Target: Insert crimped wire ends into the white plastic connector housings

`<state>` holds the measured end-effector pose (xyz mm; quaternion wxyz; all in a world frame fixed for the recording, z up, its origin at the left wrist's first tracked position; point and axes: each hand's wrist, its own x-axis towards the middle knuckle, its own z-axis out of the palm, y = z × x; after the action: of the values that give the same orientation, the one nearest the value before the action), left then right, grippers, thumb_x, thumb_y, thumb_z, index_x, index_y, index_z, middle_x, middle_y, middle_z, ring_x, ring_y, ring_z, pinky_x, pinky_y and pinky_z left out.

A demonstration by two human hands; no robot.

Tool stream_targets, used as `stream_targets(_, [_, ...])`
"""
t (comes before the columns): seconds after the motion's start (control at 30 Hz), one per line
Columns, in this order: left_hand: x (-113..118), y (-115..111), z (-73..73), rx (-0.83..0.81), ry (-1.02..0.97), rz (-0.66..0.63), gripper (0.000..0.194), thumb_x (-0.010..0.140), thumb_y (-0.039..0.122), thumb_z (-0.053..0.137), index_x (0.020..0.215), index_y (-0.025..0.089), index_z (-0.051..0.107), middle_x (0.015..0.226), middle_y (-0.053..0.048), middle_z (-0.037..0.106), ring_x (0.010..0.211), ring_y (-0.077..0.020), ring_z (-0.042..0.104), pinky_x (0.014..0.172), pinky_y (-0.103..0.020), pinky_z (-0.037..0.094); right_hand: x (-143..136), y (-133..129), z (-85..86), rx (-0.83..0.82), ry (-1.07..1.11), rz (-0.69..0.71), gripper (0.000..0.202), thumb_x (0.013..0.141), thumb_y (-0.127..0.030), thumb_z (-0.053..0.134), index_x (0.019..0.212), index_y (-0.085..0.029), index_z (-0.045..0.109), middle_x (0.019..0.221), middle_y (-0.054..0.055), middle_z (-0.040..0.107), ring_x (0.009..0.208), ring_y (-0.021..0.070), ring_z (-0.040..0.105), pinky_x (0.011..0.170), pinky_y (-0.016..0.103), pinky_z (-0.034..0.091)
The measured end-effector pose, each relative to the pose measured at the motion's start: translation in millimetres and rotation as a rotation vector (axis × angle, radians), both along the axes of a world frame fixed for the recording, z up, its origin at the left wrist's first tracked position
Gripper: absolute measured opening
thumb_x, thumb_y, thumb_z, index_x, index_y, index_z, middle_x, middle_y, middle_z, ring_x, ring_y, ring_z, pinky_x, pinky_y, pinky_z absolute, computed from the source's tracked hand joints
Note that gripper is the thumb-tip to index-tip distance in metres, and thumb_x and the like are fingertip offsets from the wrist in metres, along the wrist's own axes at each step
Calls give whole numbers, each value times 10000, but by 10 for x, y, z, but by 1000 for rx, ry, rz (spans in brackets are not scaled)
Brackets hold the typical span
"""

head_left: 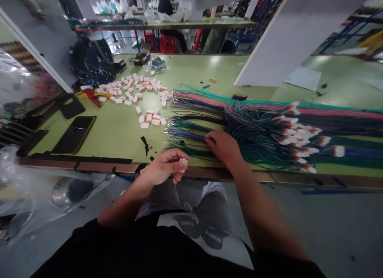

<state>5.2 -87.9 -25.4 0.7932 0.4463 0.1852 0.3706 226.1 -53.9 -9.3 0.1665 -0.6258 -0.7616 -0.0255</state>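
Note:
Between the thumb and fingers of my left hand (169, 165) is a small white connector housing (183, 163), held over the table's front edge. My right hand (223, 145) lies on the bundles of wires, its fingers pinched at a blue strand among the blue wires (188, 134). Green wires (203, 151) run just below that hand. The loose wire ends, tipped with shiny metal, point left. Several loose white-and-orange connector housings (153, 117) lie up and left of my hands. To the right, wired connectors (299, 134) rest heaped on the strands.
A large pile of housings (131, 86) spreads at the back left. Red-and-yellow pliers (91, 97), a dark phone (74, 135) and a patterned bag (92, 62) sit on the left. A white panel (266, 42) stands at the back right. Black scraps (145, 145) lie near the front edge.

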Motion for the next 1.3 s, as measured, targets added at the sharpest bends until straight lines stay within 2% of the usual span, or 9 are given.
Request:
stream_targets(0.13, [9, -21, 48, -38, 73, 15, 245, 697, 292, 743, 817, 143, 589, 566, 53, 568, 382, -50, 515, 346, -148, 374, 50, -98, 31, 77, 277, -41, 96, 745, -187, 527, 720, -208, 618, 730, 40, 668, 681, 178, 590, 617, 286, 420])
stream_targets(0.27, [14, -22, 53, -68, 76, 37, 271, 672, 283, 763, 853, 145, 616, 565, 45, 569, 433, -64, 541, 392, -160, 403, 43, -160, 80, 179, 542, -118, 47, 718, -212, 546, 701, -212, 590, 693, 13, 648, 634, 159, 581, 610, 285, 436])
stream_targets(0.37, [13, -3, 17, -101, 22, 59, 286, 676, 267, 767, 901, 148, 636, 607, 33, 581, 484, -72, 567, 428, -168, 430, -104, -236, 183, 160, 674, -7, 58, 728, -246, 561, 758, -213, 599, 733, 6, 662, 657, 151, 597, 607, 276, 452])
stream_targets(0.5, [3, 35, -18, -153, -55, 96, 276, 700, 255, 753, 929, 158, 636, 665, 24, 592, 519, -72, 583, 469, -177, 461, -398, -383, 373, 23, 618, 326, 113, 796, -248, 527, 818, -216, 633, 795, 13, 696, 717, 136, 624, 648, 256, 460])
stream_targets(0.6, [-7, 53, -14, -169, -92, 106, 306, 675, 253, 774, 925, 156, 628, 655, 20, 599, 529, -80, 591, 485, -179, 474, -523, -453, 428, 8, 577, 455, 152, 831, -229, 488, 790, -211, 634, 745, -1, 687, 664, 110, 603, 604, 229, 433])
stream_targets(0.83, [5, 54, 10, -177, -81, 155, 280, 700, 222, 747, 940, 153, 622, 678, 13, 594, 549, -82, 590, 503, -189, 486, -515, -529, 308, 37, 481, 321, 148, 784, -160, 491, 674, -199, 581, 658, -6, 629, 590, 102, 526, 565, 230, 371])
stream_targets(0.97, [14, 57, 13, -168, -88, 170, 273, 706, 222, 746, 940, 149, 624, 675, 14, 596, 551, -79, 592, 503, -183, 485, -522, -564, 305, 10, 459, 268, 127, 796, -208, 525, 686, -195, 586, 650, -3, 615, 592, 109, 522, 563, 233, 357])
stream_targets(1.3, [28, 67, -14, -155, -114, 178, 293, 696, 233, 765, 943, 148, 632, 684, 19, 618, 551, -75, 604, 511, -176, 487, -550, -560, 283, 20, 371, 277, 150, 780, -153, 472, 661, -186, 556, 616, -3, 566, 576, 107, 479, 570, 237, 327])
